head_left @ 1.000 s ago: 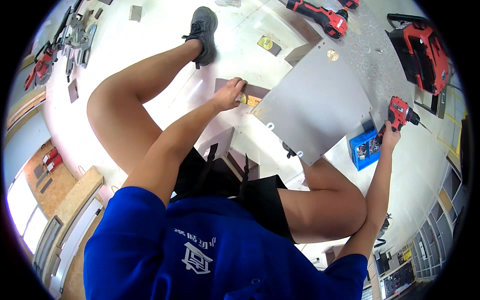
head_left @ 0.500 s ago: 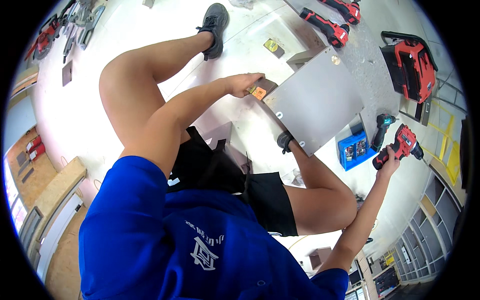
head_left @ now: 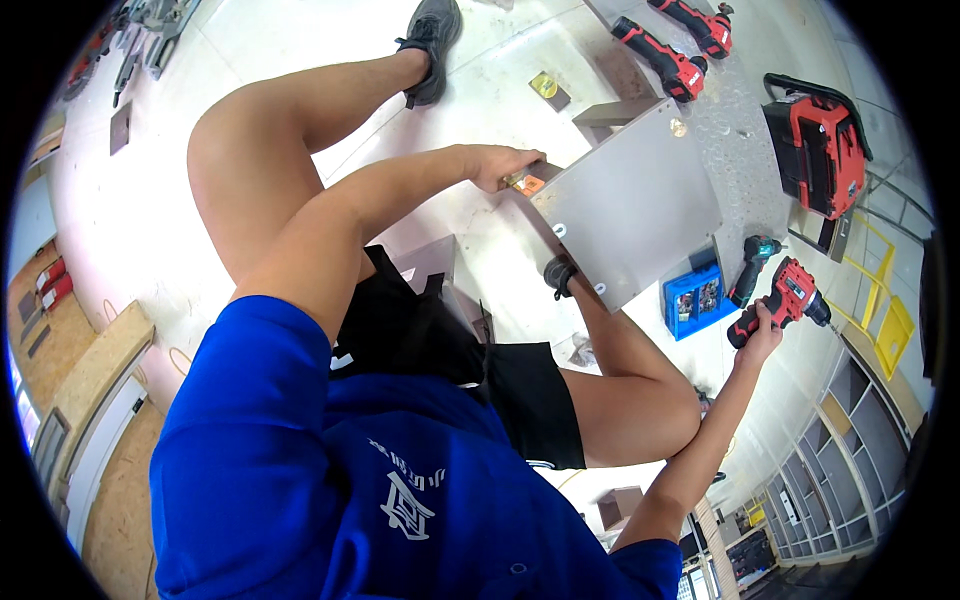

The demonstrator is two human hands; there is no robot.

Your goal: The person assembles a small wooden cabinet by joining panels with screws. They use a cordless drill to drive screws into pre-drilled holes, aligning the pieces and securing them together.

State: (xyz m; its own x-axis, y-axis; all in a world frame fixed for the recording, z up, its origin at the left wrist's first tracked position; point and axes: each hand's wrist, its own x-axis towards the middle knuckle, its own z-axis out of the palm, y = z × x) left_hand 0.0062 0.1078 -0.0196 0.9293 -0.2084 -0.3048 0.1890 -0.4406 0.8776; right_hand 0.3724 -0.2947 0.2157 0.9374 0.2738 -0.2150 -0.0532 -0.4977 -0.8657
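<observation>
1. Right hand (head_left: 762, 332): grip clamped round the handle of a red-and-black drill (head_left: 795, 288), held at the right, just beside the teal drill (head_left: 752, 272) and near the blue bin (head_left: 697, 300).
2. The red-and-black drill's body slants along its long axis, the bit pointing to the lower right.
3. Left hand (head_left: 498, 167): grip clamped on an orange-labelled brown block (head_left: 532, 184) by the left corner of the grey panel (head_left: 630, 205); fingers hide the block's long axis.
4. The panel sits between both hands.

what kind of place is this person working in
Most likely a workshop: the right hand holds a red drill, a blue parts box sits nearby, and more power tools lie beyond the grey board.
</observation>
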